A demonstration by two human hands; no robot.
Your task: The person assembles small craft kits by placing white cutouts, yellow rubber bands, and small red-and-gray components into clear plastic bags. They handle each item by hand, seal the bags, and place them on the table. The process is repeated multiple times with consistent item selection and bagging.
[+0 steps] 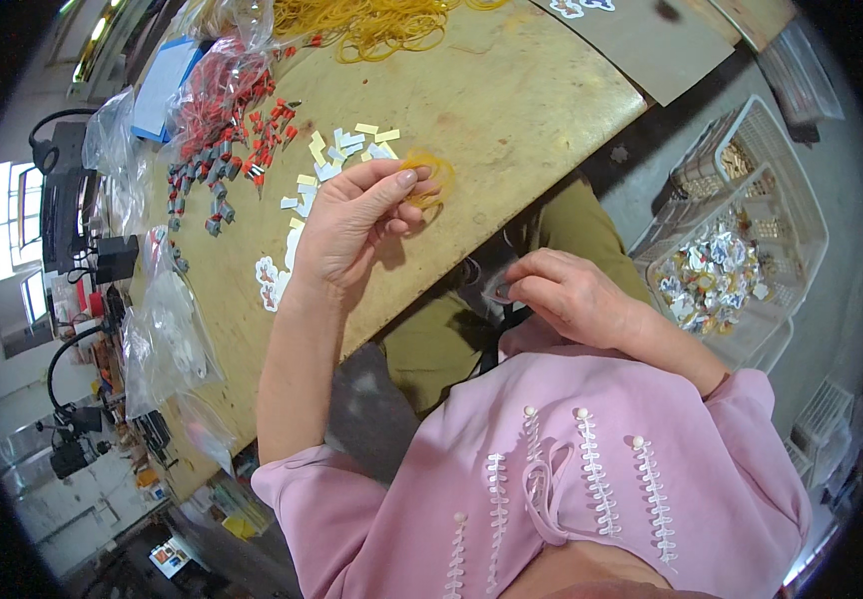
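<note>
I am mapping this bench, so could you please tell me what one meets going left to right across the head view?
Clear plastic bags → red and grey small parts → left hand holding a yellow rubber band → right hand → white basket of small shiny pieces.

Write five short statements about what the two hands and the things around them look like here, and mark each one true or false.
1. The left hand pinches a yellow rubber band above the wooden table. True.
2. The right hand rests flat on the table. False: it is off the table's edge, down near the lap, with its fingers closed on something small and dark.
3. The white basket on the right holds small packets. True.
4. The pile of rubber bands at the far side of the table is blue. False: it is yellow.
5. Red and grey small parts lie to the left of the left hand. True.
</note>
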